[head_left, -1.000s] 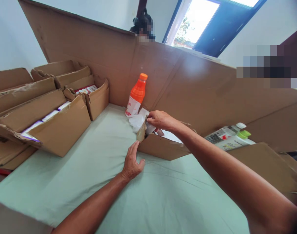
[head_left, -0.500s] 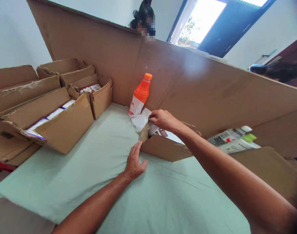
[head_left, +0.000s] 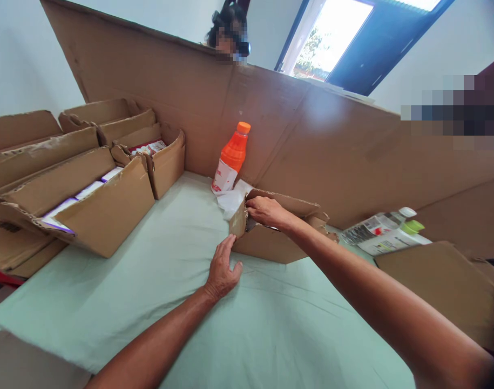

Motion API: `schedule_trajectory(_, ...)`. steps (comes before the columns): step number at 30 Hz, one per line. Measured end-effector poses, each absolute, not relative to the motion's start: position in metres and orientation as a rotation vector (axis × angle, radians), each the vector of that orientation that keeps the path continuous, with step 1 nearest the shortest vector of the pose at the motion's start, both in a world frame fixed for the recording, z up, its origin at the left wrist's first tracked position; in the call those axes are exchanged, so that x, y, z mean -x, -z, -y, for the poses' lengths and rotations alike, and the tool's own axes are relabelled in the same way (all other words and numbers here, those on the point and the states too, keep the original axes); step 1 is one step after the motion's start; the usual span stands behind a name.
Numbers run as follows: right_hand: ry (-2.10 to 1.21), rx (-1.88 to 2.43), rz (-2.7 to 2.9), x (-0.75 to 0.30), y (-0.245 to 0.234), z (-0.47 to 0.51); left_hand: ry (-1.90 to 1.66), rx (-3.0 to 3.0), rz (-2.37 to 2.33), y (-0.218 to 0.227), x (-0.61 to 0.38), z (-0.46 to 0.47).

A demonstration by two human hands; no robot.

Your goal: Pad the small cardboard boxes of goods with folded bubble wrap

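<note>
A small open cardboard box [head_left: 266, 243] stands on the pale green cloth. My right hand [head_left: 266, 210] is down inside its left end, fingers curled; whatever they hold is hidden by the hand and the box wall. Flat on the cloth, my left hand [head_left: 222, 273] lies open with the thumb apart, its fingertips against the box's near left corner. Crumpled white plastic [head_left: 234, 199] sits just outside the left end of the box. Behind that, an orange bottle [head_left: 231, 159] with a white label stands upright.
Several open cardboard boxes [head_left: 105, 216] stand at the left, one with white-and-purple packs [head_left: 88, 190]. A clear bottle [head_left: 376, 227] and a green-capped white bottle [head_left: 396, 240] lie at the right beside a cardboard piece [head_left: 433, 275]. Behind rises a cardboard wall [head_left: 303, 146]; a person's head shows above it.
My right hand has moved lower into the box, and the white contents that showed beneath it are now mostly hidden. The left hand stays at the box corner.
</note>
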State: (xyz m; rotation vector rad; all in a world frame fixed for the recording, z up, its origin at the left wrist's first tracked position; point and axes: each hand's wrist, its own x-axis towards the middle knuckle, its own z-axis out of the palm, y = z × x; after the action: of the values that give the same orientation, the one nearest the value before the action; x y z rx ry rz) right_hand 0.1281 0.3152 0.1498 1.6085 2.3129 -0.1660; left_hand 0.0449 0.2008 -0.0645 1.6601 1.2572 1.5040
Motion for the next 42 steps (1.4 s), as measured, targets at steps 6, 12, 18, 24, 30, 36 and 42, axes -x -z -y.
schedule_trajectory(6,0.267,-1.590,-2.279,-0.127,-0.147,-0.316,-1.502,-1.655,-1.273,0.065,-0.046,-0.200)
schedule_trajectory(12,0.420,-1.568,-2.422,-0.138,-0.168,-0.308,-1.493,-1.669,-1.280,0.065,-0.044,-0.200)
schedule_trajectory(18,0.212,-2.312,-2.965,-0.222,-0.176,-0.234,-1.471,-1.683,-1.271,0.055,-0.034,-0.192)
schedule_trajectory(24,0.294,-3.189,-2.557,-0.306,-0.096,-0.153,-1.404,-1.462,-1.369,0.020,-0.025,-0.181)
schedule_trajectory(30,1.076,-2.931,-2.473,-0.307,-0.043,-0.186,-1.349,-1.389,-1.321,-0.006,-0.031,-0.200)
schedule_trajectory(36,1.129,-2.927,-2.437,-0.304,-0.047,-0.182,-1.370,-1.339,-1.260,-0.008,-0.064,-0.202)
schedule_trajectory(42,0.406,-3.347,-2.031,-0.342,-0.029,-0.051,-1.148,-1.461,-0.997,-0.004,-0.094,-0.135)
